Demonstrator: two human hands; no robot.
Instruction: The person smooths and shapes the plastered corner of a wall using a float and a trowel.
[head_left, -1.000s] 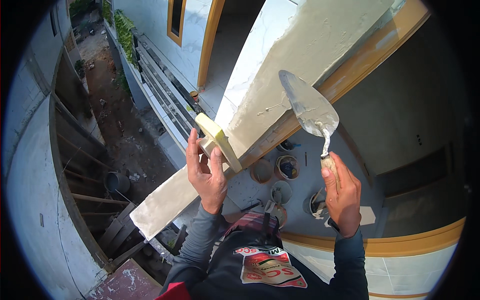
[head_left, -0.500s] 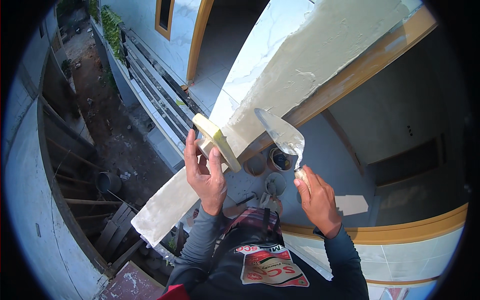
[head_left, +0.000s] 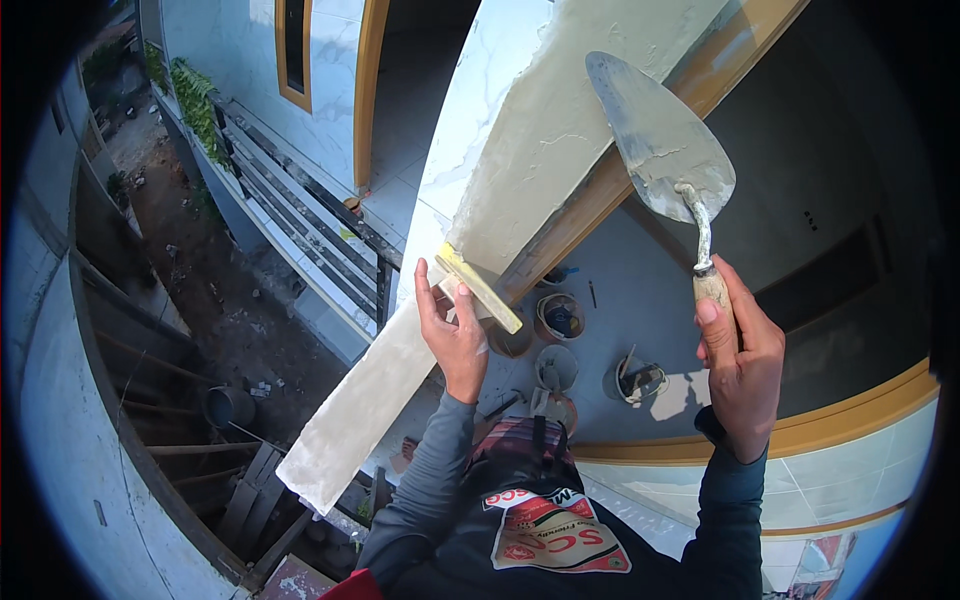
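My left hand [head_left: 460, 350] grips a plastering float [head_left: 482, 290] with a yellowish edge, its face close against the lower end of the plastered wall strip [head_left: 560, 110]. Whether the float touches the plaster is hard to tell. In my right hand [head_left: 745, 375] is a pointed trowel [head_left: 665, 140], held by its wooden handle with fingers wrapped round. Its broad metal blade points up and to the left, smeared with wet plaster, in front of the wall's right edge. From the float toward the lower left runs a pale plastered ledge [head_left: 360, 410].
A wooden frame [head_left: 570, 240] borders the plastered strip. Below on the tiled floor stand several buckets, one with tools in it [head_left: 637, 380]. A slatted railing [head_left: 300, 210] is at the left, beyond it a dirt passage [head_left: 240, 290] lying lower down.
My right hand has moved up and right with the trowel, whose blade now shows broad side on. My left hand has shifted slightly right and down, tilting the float. The view has shifted too.
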